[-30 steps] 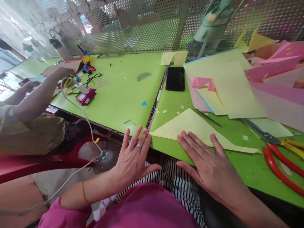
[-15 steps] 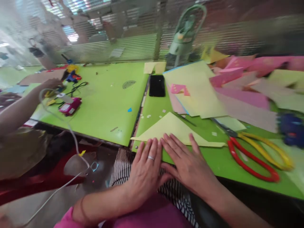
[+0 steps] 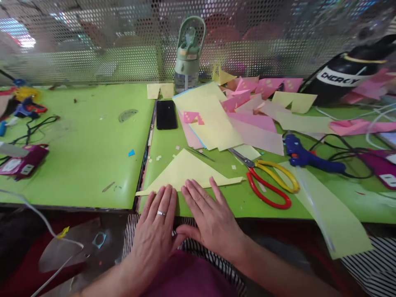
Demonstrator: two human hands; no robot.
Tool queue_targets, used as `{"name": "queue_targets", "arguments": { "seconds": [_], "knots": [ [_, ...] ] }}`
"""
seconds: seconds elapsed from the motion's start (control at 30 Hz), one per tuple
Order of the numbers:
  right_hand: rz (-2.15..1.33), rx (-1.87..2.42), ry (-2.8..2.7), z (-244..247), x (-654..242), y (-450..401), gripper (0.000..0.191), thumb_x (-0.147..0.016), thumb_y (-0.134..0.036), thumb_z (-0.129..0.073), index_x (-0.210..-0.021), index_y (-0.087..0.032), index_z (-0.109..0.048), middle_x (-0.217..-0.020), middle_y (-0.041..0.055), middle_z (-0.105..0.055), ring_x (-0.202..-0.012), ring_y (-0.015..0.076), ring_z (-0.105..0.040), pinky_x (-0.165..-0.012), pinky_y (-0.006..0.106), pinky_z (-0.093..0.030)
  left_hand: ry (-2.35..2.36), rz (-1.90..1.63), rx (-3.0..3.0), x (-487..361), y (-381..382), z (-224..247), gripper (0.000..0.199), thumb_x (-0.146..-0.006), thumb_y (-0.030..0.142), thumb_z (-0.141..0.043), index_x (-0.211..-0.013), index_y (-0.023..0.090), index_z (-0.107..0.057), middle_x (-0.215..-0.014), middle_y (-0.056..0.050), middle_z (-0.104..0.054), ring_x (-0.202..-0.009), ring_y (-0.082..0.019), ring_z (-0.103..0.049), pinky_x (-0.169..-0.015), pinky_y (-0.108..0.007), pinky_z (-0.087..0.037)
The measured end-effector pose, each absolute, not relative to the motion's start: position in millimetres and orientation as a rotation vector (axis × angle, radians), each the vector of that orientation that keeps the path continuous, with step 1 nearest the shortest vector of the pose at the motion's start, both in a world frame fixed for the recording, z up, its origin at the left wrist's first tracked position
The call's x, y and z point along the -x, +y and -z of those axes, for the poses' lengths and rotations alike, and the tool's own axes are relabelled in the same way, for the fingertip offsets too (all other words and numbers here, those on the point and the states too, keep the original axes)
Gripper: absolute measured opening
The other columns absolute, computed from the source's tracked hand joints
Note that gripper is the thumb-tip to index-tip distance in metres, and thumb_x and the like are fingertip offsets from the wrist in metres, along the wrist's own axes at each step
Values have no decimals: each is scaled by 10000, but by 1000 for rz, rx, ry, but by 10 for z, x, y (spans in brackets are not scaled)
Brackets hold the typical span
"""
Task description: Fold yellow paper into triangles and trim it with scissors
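Observation:
A pale yellow sheet of paper [image 3: 187, 169], folded to a triangle with a narrow folded strip along its lower edge, lies on the green table before me. My left hand [image 3: 156, 225], with a ring on one finger, rests flat with its fingertips on the paper's lower edge. Beside it my right hand [image 3: 210, 220] lies with spread fingers, its tips also on that folded edge. Both hands are open and press from above. To the right are scissors [image 3: 256, 167] with one red and one yellow handle. Behind the triangle lies a thin pointed tool [image 3: 200, 155].
A black phone [image 3: 166, 114], a green water bottle [image 3: 187, 62] and stacked yellow sheets [image 3: 210, 113] stand or lie farther back. Pink paper pieces [image 3: 253, 123] are heaped right of them. A blue glue gun [image 3: 309, 156] with cables lies at the right. A perforated metal screen [image 3: 117, 45] borders the back.
The view has swung to the right, bringing the glue gun and a black bottle into full sight; the co-worker's arm at left has left view. Both hands stay on the folded edge.

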State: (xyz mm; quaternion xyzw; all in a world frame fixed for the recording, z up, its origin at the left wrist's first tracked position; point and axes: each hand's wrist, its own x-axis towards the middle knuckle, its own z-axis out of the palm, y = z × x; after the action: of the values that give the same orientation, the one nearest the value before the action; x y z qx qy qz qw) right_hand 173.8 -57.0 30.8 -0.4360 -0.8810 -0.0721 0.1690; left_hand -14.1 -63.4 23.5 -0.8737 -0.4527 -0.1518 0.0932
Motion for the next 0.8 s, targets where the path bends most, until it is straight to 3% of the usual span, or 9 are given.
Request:
{"name": "queue_targets", "arguments": {
  "seconds": [0.23,0.5,0.67,0.8],
  "knots": [
    [212,1334,-2486,-313,-1918,-574,753,-915,-627,-417,-1414,-65,-453,-1420,186,-518,-1353,294,-441,-1180,587,-169,-1354,489,2585,131,-585,-225,699,-955,584,-364,-1405,56,-447,-1394,-130,-561,-1295,-260,-496,-1204,-410,-195],
    [507,1489,-2443,-266,-2442,-606,789,-955,-568,-360,-1485,11,-286,-1382,258,-531,-1291,340,-508,-1118,568,-292,-1357,420,2577,181,-571,-243,727,-953,605,-353,-1407,44,-445,-1432,-116,-525,-1319,-254,-473,-1214,-400,-165],
    [535,1434,-2431,-274,-2460,-565,740,-966,-542,-357,-1504,-42,-273,-1369,237,-554,-1251,338,-548,-1111,595,-278,-1445,445,2478,393,-582,-301,764,-915,642,-411,-1427,74,-420,-1452,-125,-500,-1387,-310,-385,-1206,-504,-170],
    [529,1399,-2402,-280,-2468,-509,688,-978,-526,-331,-1492,-68,-318,-1326,235,-593,-1205,344,-584,-1099,604,-283,-1584,492,2288,649,-537,-440,657,-926,571,-466,-1398,114,-442,-1490,-155,-441,-1431,-355,-295,-1171,-596,-204]
  ]
}}
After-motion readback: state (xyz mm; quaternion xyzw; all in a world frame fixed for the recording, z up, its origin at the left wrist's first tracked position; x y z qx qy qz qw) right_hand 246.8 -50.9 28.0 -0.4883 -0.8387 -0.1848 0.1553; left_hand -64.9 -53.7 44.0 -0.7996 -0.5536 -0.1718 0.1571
